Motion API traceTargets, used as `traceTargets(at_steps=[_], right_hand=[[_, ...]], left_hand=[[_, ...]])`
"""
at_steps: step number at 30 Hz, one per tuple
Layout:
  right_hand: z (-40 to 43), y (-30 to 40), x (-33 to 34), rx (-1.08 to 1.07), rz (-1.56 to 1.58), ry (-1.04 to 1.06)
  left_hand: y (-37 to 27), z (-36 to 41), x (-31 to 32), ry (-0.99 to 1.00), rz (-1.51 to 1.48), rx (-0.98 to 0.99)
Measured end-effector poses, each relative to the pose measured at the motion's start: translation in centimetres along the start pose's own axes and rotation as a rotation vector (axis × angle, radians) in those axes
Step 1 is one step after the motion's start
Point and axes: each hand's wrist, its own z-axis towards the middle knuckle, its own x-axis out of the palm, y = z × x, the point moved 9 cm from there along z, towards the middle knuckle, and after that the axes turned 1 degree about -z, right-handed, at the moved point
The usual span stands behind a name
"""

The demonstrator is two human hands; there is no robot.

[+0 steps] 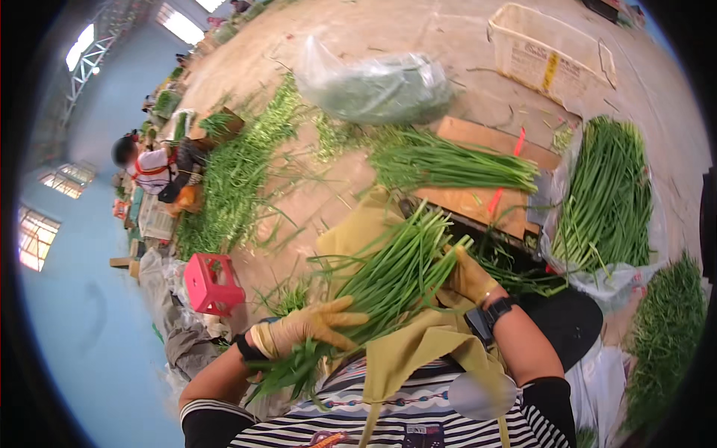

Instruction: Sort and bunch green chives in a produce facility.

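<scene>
A loose bunch of green chives lies across my lap, over a tan apron. My left hand, in a yellowish glove, holds the leafy end; its fingers are spread over the leaves, and the tips hang past the palm. My right hand, gloved alike, grips several stalks by their pale cut ends at the other side of the bunch. Beyond my hands, a pile of chives rests on a cardboard-topped stand, with red tape strips on both sides of the pile.
At right, a plastic-lined container holds chives; more greens lie beside it. A filled clear bag and white crate stand ahead. Left are a pink stool, scattered trimmings and a seated person.
</scene>
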Motion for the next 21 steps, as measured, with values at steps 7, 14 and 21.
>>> traceTargets(at_steps=[7,14,21], right_hand=[[2.3,-0.2,-2.2,-0.007,0.011,-0.272],[4.0,1.3,-1.5,-0.020,-0.184,-0.348],[5.8,2.4,-1.7,-0.065,-0.194,-0.413]], left_hand=[[0.8,-1.6,0.5,0.046,-0.134,-0.136],[12.3,-9.8,-6.0,-0.305,-0.765,-0.445],[14.4,-4.9,-18.7,-0.817,-0.275,-0.346]])
